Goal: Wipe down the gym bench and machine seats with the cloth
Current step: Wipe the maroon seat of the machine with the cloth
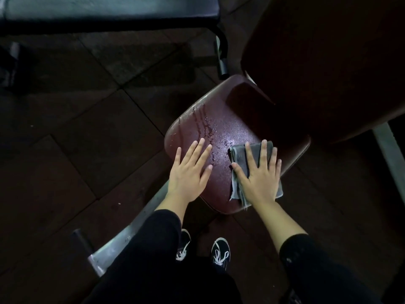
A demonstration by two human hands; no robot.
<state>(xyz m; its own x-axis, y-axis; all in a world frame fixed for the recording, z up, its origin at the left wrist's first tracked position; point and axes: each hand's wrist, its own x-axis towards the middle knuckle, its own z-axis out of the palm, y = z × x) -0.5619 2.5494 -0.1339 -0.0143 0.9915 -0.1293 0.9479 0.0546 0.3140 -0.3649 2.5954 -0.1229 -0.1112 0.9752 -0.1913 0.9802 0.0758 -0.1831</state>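
Note:
A dark red padded machine seat (pixel 221 119) fills the middle of the view, wet with drops and streaks on its left half. My right hand (pixel 259 174) presses flat, fingers spread, on a folded grey cloth (pixel 241 154) at the seat's near right side. My left hand (pixel 189 172) rests flat with straight fingers on the seat's near left edge, holding nothing. The seat's dark red backrest (pixel 328 62) rises at the upper right.
A black padded bench (pixel 109 9) on a black frame (pixel 221 53) crosses the top left. Grey metal frame bars run at the lower left (pixel 122 240) and right (pixel 390 154). Dark rubber floor tiles (pixel 76 128) surround the seat. My shoes (pixel 220 252) stand below it.

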